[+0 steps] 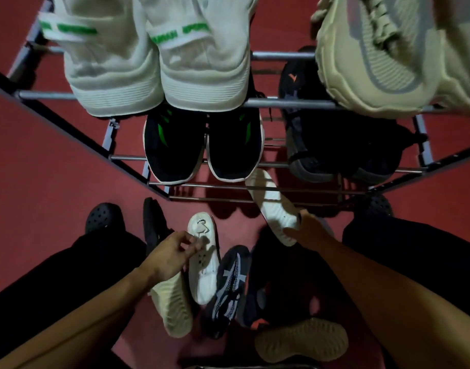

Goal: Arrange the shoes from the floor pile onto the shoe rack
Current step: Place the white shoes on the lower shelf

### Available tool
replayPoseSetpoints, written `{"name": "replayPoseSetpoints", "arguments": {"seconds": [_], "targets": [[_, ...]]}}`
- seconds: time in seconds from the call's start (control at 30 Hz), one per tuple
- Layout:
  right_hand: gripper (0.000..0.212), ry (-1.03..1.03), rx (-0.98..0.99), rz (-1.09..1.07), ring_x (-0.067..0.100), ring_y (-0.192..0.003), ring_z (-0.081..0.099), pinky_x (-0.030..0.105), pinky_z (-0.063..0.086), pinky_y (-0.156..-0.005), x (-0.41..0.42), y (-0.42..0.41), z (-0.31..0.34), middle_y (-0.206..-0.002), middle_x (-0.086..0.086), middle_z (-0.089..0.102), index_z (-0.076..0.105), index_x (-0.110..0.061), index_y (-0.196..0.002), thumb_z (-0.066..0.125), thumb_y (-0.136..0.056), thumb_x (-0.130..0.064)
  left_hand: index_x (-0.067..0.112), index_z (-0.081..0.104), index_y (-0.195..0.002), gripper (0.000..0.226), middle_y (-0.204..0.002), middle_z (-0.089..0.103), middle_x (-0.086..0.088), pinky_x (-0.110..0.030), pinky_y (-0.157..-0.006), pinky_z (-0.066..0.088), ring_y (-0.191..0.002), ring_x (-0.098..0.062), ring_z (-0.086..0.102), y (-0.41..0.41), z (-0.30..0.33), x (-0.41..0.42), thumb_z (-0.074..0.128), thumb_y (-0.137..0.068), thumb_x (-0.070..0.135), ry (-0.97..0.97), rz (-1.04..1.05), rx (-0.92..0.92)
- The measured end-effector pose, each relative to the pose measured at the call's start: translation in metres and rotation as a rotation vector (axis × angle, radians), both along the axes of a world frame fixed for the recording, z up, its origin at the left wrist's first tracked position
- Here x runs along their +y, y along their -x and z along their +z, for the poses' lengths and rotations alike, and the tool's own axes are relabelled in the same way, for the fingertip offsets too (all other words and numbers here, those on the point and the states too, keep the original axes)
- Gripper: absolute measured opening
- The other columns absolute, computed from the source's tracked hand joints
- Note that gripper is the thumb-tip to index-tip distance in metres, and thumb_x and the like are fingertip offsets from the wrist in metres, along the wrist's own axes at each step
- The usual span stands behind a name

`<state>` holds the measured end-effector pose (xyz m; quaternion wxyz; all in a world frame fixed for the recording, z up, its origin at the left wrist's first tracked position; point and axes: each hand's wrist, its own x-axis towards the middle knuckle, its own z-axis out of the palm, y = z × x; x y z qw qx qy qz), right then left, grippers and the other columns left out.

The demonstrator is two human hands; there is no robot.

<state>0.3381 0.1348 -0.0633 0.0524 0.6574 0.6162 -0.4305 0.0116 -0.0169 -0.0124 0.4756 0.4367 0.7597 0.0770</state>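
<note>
head view: shoe rack (287,102) partly filled: white pair (159,75) and beige sneaker (388,62) on top, black-green pair (202,150) and dark pair (335,145) below. right hand (305,230) grips a white shoe (273,206) by the heel, sole up, near the lowest bars. left hand (172,254), fingers loosely curled, touches another white shoe (204,257) in the floor pile (228,283). several shoes left, roughly half done.

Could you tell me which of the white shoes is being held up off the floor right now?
The white shoe gripped by the right hand, sole up before the rack's lowest rails; the other white shoe lies in the floor pile.
</note>
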Motion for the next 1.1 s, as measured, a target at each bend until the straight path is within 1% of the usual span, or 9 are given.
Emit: {"name": "replayPoseSetpoints", "arguments": {"seconds": [0.17,0.27,0.37,0.47,0.63,0.83,0.93,1.03,1.1], "targets": [[0.110,0.128,-0.004,-0.187,0.039,-0.127,0.051,0.041,0.042,-0.101,0.015,0.018,-0.016,-0.140,0.025,0.049,0.015,-0.007,-0.153,0.082,-0.073,-0.042,0.020,0.063,-0.101,0.018,-0.101,0.068,0.007,-0.012,-0.066,0.046,-0.084,-0.008,0.068,0.003,-0.024,-0.008,0.063,-0.097,0.037,0.022,0.017,-0.010],[0.087,0.179,0.032,-0.124,0.028,-0.112,0.064,0.043,0.051,-0.097,0.018,0.012,-0.033,-0.119,0.013,0.068,0.064,-0.017,-0.122,0.072,-0.060,-0.076,0.019,0.065,-0.101,0.016,-0.101,0.069,0.008,-0.013,-0.069,0.046,-0.087,-0.008,0.067,0.002,-0.031,-0.007,0.064,-0.097,0.034,0.028,0.049,-0.025],[0.041,0.152,0.137,-0.089,0.015,-0.077,0.064,0.016,0.051,-0.068,0.002,0.022,-0.023,-0.084,0.008,0.073,0.074,-0.007,-0.087,0.071,-0.083,-0.048,0.023,0.065,-0.098,0.015,-0.101,0.070,0.008,-0.025,-0.078,0.052,-0.091,-0.012,0.067,0.000,-0.034,-0.007,0.066,-0.095,0.038,0.039,0.097,-0.054],[0.019,0.183,0.466,-0.268,0.013,-0.072,0.060,0.024,0.045,-0.067,-0.023,0.051,-0.005,-0.078,0.009,0.067,0.067,-0.003,-0.082,0.072,-0.087,-0.020,0.025,0.064,-0.096,0.009,-0.097,0.070,0.009,-0.024,-0.075,0.050,-0.089,-0.011,0.067,-0.007,-0.034,-0.009,0.065,-0.096,0.035,0.034,0.130,-0.097],[0.024,0.261,0.616,-0.569,0.025,-0.089,0.062,0.041,0.048,-0.083,-0.035,0.106,-0.008,-0.089,0.016,0.065,0.068,-0.024,-0.073,0.071,-0.066,-0.047,0.025,0.065,-0.099,0.014,-0.100,0.070,0.005,-0.026,-0.077,0.050,-0.092,-0.012,0.068,-0.010,-0.033,-0.015,0.067,-0.094,0.039,0.023,0.165,-0.150],[0.005,0.255,0.692,-0.837,0.014,-0.074,0.057,0.027,0.043,-0.065,-0.037,0.124,0.001,-0.078,-0.001,0.065,0.069,-0.020,-0.079,0.069,-0.083,-0.018,0.025,0.066,-0.096,0.012,-0.102,0.071,0.008,-0.028,-0.084,0.051,-0.095,-0.011,0.066,0.002,-0.035,-0.022,0.066,-0.095,0.037,-0.003,0.200,-0.175],[0.024,0.175,0.594,-0.761,0.018,-0.062,0.061,0.033,0.048,-0.061,-0.043,0.119,0.007,-0.067,0.005,0.068,0.068,-0.012,-0.072,0.068,-0.086,-0.031,0.029,0.066,-0.092,0.007,-0.094,0.068,0.008,-0.025,-0.078,0.046,-0.086,-0.009,0.063,0.002,-0.033,-0.022,0.065,-0.096,0.035,-0.011,0.214,-0.178],[0.053,-0.025,0.134,-0.452,0.029,-0.091,0.066,0.040,0.049,-0.089,-0.052,0.111,0.025,-0.092,0.015,0.072,0.073,-0.006,-0.093,0.046,-0.097,-0.052,0.031,0.065,-0.090,0.007,-0.092,0.068,0.010,-0.024,-0.078,0.047,-0.087,-0.008,0.064,-0.002,-0.030,-0.023,0.065,-0.096,0.034,-0.020,0.218,-0.195],[0.061,-0.112,0.044,-0.397,0.026,-0.096,0.065,0.034,0.047,-0.089,-0.061,0.108,0.030,-0.094,0.014,0.070,0.071,-0.002,-0.100,0.042,-0.097,-0.056,0.029,0.065,-0.090,0.008,-0.095,0.070,0.007,-0.020,-0.079,0.048,-0.090,-0.010,0.067,-0.007,-0.029,-0.025,0.064,-0.097,0.033,-0.017,0.223,-0.212]]}}
